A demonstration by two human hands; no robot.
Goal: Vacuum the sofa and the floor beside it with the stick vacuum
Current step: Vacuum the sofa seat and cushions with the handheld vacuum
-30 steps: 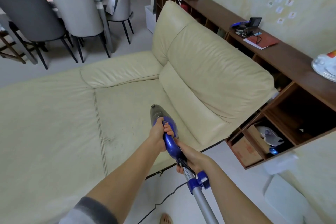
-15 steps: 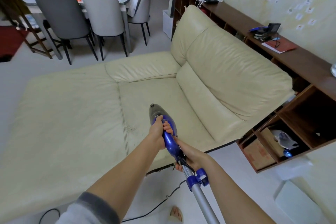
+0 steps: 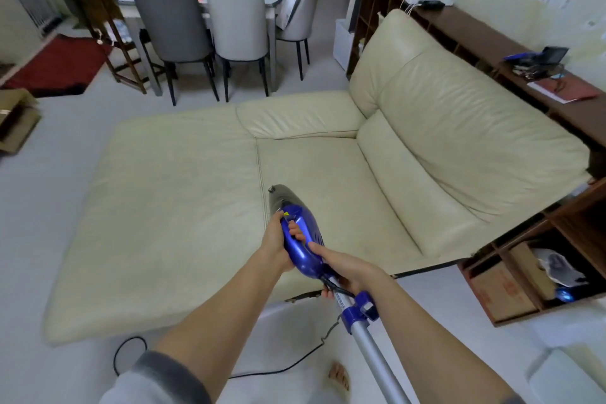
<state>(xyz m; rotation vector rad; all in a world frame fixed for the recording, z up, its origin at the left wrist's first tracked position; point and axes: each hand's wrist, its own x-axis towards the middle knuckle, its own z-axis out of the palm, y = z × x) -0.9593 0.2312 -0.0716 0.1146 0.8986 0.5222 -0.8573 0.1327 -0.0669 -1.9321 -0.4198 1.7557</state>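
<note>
A blue stick vacuum (image 3: 300,241) with a grey front end hangs over the near edge of the cream leather sofa (image 3: 183,207). My left hand (image 3: 278,244) grips the blue handle, fingers curled through its loop. My right hand (image 3: 347,269) holds the rear of the body where the silver tube (image 3: 373,351) joins it, index finger stretched along the blue shell. The tube runs down toward the lower right and out of the frame. The vacuum's floor head is hidden from view.
A black power cord (image 3: 131,348) loops on the pale floor by my bare foot (image 3: 339,375). A wooden shelf unit (image 3: 531,272) stands behind and right of the sofa. A dining table with grey chairs (image 3: 173,26) lies beyond it, a red mat (image 3: 62,62) at the left.
My view has backed away and swung left, so more of the sofa's left side and the floor show. Both hands have kept their hold on the vacuum.
</note>
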